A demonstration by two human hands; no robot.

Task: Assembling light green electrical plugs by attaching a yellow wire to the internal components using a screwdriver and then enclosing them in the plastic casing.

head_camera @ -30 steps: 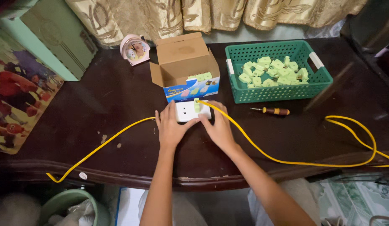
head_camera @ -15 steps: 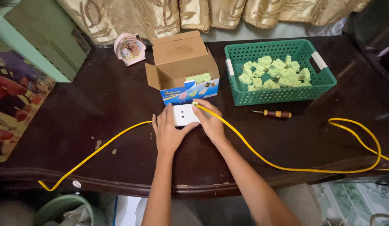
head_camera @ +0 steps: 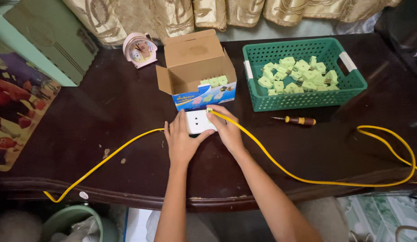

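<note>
Head view: I have both hands, left (head_camera: 181,143) and right (head_camera: 227,130), closed around the white socket (head_camera: 200,122) on the worktop (head_camera: 127,116), seating the yellow cable (head_camera: 280,166); next needs steady pressure.

The lower part of the small white plastic socket block (head_camera: 198,121) lies hidden under the left hand (head_camera: 182,142) and right hand (head_camera: 226,131), so how the fingers (head_camera: 213,117) grip it cannot be told. The long yellow cable (head_camera: 280,166) runs off the tabletop's (head_camera: 105,107) right edge and out of the picture; its near-left end dips below the front edge. Inside the open cardboard box (head_camera: 197,62), only the tops of pale green pieces (head_camera: 216,81) show. The pink alarm clock's (head_camera: 139,49) dial is too small to read. The green bucket (head_camera: 78,223) below the front-left corner is cut off.
</note>
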